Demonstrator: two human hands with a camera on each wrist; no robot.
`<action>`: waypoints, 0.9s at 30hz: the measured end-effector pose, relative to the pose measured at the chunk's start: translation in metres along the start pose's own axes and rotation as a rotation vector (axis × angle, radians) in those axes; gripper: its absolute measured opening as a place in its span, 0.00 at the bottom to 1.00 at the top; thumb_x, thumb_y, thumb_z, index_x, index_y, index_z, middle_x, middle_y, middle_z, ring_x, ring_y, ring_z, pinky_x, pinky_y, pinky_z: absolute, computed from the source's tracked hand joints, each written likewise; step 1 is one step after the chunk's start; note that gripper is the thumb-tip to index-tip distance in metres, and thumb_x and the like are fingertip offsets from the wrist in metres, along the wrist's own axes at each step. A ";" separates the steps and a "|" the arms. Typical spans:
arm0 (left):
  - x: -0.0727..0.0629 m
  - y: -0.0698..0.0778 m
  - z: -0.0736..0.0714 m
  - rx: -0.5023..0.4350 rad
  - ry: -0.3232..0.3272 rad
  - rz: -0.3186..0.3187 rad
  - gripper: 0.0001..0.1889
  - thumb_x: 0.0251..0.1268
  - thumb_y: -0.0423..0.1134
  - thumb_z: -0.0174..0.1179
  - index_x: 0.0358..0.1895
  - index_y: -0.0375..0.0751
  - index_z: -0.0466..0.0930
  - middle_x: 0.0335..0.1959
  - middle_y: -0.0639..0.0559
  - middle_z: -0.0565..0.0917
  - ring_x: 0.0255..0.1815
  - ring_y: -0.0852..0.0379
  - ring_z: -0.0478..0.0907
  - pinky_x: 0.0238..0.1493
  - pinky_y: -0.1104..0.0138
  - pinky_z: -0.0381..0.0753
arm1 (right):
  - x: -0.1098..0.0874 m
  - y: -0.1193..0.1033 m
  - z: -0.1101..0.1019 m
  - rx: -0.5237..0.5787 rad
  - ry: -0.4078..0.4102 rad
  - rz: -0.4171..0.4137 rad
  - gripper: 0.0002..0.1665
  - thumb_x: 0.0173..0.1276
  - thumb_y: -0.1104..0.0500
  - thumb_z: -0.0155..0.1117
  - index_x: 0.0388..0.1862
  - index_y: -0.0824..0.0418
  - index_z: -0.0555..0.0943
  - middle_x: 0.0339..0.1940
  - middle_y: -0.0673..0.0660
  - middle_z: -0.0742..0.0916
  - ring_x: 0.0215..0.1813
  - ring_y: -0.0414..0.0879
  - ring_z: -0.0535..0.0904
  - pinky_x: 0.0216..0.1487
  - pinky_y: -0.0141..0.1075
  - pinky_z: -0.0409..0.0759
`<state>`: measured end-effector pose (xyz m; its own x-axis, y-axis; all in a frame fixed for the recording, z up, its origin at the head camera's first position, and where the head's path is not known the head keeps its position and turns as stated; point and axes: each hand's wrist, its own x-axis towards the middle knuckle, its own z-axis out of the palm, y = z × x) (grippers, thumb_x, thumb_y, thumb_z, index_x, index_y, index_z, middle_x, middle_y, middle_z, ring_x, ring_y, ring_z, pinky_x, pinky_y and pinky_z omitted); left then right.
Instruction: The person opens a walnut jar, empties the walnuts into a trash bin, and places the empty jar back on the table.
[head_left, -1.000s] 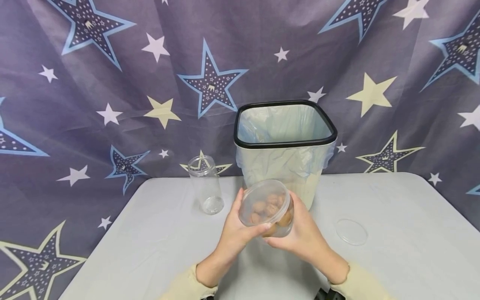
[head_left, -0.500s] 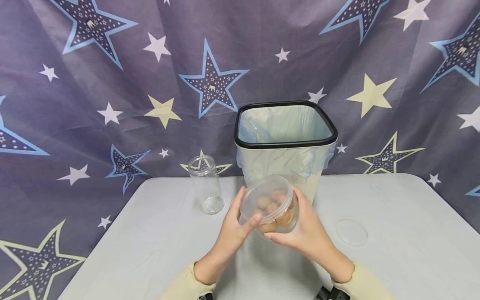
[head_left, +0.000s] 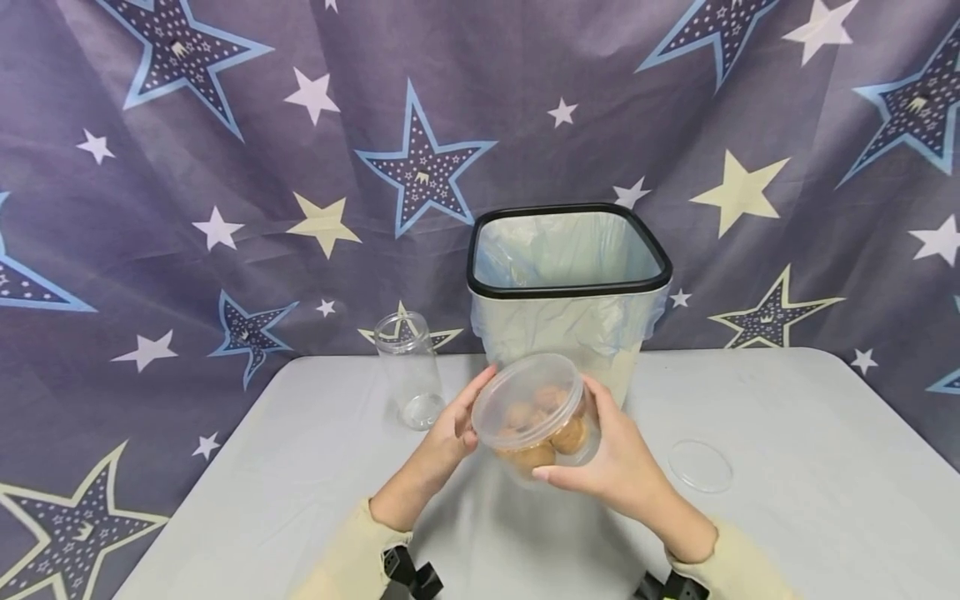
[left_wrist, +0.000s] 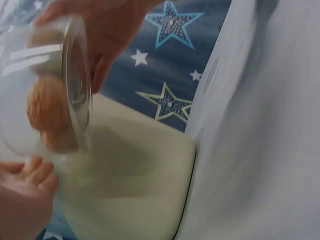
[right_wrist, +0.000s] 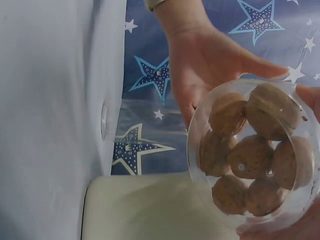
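Note:
A clear round plastic tub (head_left: 517,425) with several walnuts (head_left: 567,435) inside is tilted above the table, in front of the bin. What looks like a translucent lid (head_left: 517,392) covers its top. My right hand (head_left: 618,454) grips the tub from the right, thumb in front and fingers partly hidden behind. At the left side, my left hand (head_left: 446,437) has its fingers reaching along the tub, with the thumb off the rim; contact is hard to tell. In the right wrist view the walnuts (right_wrist: 250,156) show through the tub's base, beside the left hand's spread thumb and palm (right_wrist: 205,65).
Behind the tub stands a pale bin (head_left: 495,321) with a black rim and a plastic liner. A tall clear jar (head_left: 411,375) stands upright to its left. On the table (head_left: 795,517), a clear round disc-like lid (head_left: 701,466) lies at the right. A starry curtain (head_left: 247,208) hangs behind.
My left hand's thumb has come off the tub's front, and that hand has shifted slightly left. The tub stays in my right hand, moved only a little.

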<state>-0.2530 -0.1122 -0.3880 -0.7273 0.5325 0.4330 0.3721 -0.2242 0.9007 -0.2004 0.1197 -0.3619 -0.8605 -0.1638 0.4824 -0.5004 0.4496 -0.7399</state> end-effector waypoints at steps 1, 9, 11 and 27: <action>0.000 -0.001 -0.002 -0.015 -0.028 0.009 0.63 0.45 0.72 0.60 0.74 0.30 0.41 0.73 0.35 0.53 0.69 0.61 0.59 0.66 0.70 0.61 | 0.000 -0.001 0.000 0.015 -0.015 -0.006 0.63 0.34 0.51 0.84 0.68 0.65 0.61 0.60 0.62 0.77 0.61 0.55 0.72 0.61 0.55 0.67; 0.002 -0.001 -0.011 -0.076 -0.235 0.160 0.64 0.45 0.63 0.68 0.75 0.37 0.34 0.75 0.52 0.55 0.72 0.58 0.54 0.70 0.68 0.53 | -0.003 -0.001 0.002 0.106 -0.134 -0.073 0.61 0.36 0.50 0.83 0.68 0.58 0.60 0.57 0.52 0.78 0.55 0.44 0.75 0.57 0.38 0.72; 0.003 0.000 -0.011 -0.056 -0.270 0.198 0.63 0.46 0.62 0.68 0.75 0.38 0.32 0.75 0.51 0.52 0.73 0.56 0.52 0.71 0.67 0.52 | -0.003 0.000 0.002 0.119 -0.161 -0.095 0.60 0.37 0.50 0.83 0.68 0.56 0.60 0.58 0.51 0.77 0.56 0.44 0.74 0.58 0.36 0.71; 0.003 0.006 -0.006 0.116 -0.201 0.278 0.62 0.48 0.60 0.68 0.73 0.30 0.35 0.72 0.31 0.53 0.72 0.54 0.56 0.71 0.67 0.54 | -0.003 0.004 0.000 0.147 -0.239 -0.099 0.74 0.33 0.49 0.85 0.75 0.55 0.48 0.66 0.57 0.71 0.63 0.51 0.69 0.63 0.50 0.66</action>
<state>-0.2560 -0.1166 -0.3810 -0.4653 0.6166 0.6351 0.6109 -0.2955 0.7344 -0.2003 0.1217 -0.3663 -0.7959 -0.4108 0.4447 -0.5768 0.2915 -0.7631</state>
